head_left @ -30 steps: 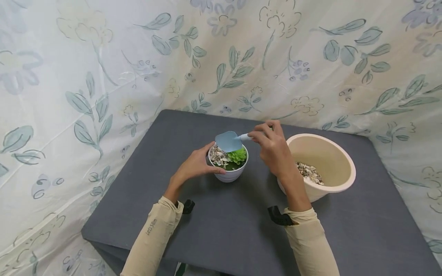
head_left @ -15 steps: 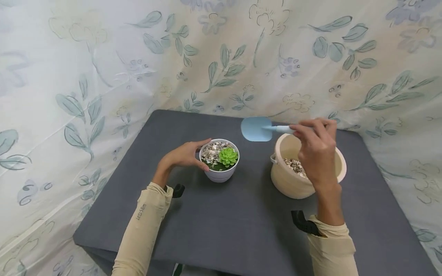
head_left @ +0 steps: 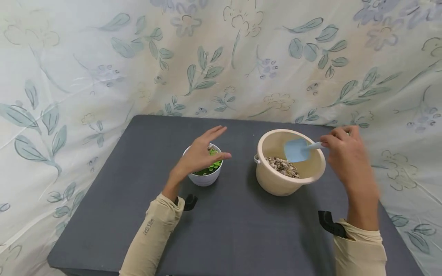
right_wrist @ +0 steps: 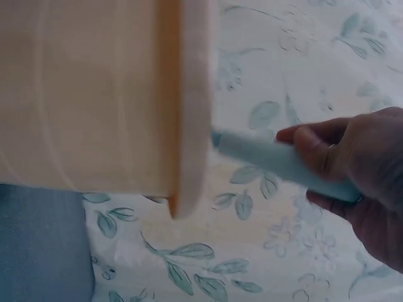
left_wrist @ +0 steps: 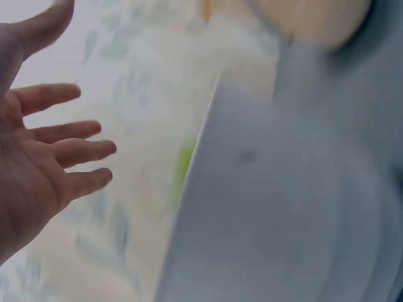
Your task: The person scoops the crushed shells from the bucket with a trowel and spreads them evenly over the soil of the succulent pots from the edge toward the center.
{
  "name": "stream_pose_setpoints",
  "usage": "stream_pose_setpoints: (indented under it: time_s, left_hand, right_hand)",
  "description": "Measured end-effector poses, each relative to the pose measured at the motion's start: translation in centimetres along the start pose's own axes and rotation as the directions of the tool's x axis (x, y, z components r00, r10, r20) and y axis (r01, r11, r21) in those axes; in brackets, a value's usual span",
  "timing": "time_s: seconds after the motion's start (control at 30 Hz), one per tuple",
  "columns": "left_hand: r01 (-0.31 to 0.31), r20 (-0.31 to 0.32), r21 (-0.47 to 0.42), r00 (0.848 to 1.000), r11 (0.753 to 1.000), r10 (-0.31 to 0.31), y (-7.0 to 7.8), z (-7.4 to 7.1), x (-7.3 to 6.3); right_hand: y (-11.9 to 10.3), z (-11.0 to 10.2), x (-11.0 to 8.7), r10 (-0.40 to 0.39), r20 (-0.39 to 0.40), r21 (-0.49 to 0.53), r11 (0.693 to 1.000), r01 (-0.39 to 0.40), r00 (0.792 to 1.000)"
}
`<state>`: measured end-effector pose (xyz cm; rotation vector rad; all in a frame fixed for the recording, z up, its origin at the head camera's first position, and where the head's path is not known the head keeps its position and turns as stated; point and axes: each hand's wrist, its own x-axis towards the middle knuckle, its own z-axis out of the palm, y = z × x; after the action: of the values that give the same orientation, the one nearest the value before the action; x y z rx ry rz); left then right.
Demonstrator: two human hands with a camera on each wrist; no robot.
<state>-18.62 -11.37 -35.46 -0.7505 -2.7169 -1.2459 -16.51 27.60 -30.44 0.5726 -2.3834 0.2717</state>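
My left hand [head_left: 200,155] hovers over the small white pot [head_left: 204,179], fingers and thumb spread and holding nothing. It hides part of the green succulent [head_left: 215,165] and the gravel in that pot. In the left wrist view the white pot wall [left_wrist: 252,207] is blurred beside the straight fingers. My right hand [head_left: 348,157] grips the pale handle of a light blue trowel [head_left: 297,150]. The trowel's blade is inside the mouth of the cream bucket [head_left: 276,188], above the gravel [head_left: 282,167]. In the right wrist view, fingers curl round the trowel handle [right_wrist: 271,157].
A dark grey cloth covers the table [head_left: 221,234]. A floral curtain [head_left: 207,57] hangs behind it and at the sides. The bucket has a small handle lug [head_left: 256,159] on its left side.
My right hand has carried the trowel from above the white pot rightward into the bucket's mouth. My left hand has let go of the pot rim and risen over it.
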Motion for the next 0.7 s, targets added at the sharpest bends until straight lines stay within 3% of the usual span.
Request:
stream_pose_setpoints:
  time_s: [0.13, 0.27, 0.37, 0.5, 0.7]
  left_hand:
    - [-0.076, 0.037, 0.012, 0.996, 0.997, 0.075, 2.3, 3.8, 1.7]
    - [-0.093, 0.101, 0.016, 0.991, 0.996, 0.091, 3.5, 7.3, 3.0]
    - [-0.083, 0.146, 0.031, 0.986, 0.996, 0.078, 3.9, 9.1, 3.3]
    - [-0.077, 0.142, 0.05, 0.987, 0.996, 0.069, 4.1, 10.2, 3.4]
    - [-0.093, 0.096, 0.052, 0.992, 0.994, 0.088, 4.1, 10.4, 3.4]
  right_hand:
    - [0.0, 1.2, 0.2, -0.006, 0.119, -0.099, 0.995, 0.017, 0.993]
    - [-0.3, 2.5, 0.2, -0.004, 0.212, -0.163, 0.986, 0.04, 0.977]
    - [-0.6, 3.3, 0.1, 0.011, 0.313, -0.201, 0.978, 0.055, 0.95]
    - [-0.9, 3.7, 0.1, 0.049, 0.375, -0.246, 0.968, 0.049, 0.926]
    - [-0.8, 4.0, 0.0, 0.108, 0.402, -0.27, 0.963, 0.005, 0.909]
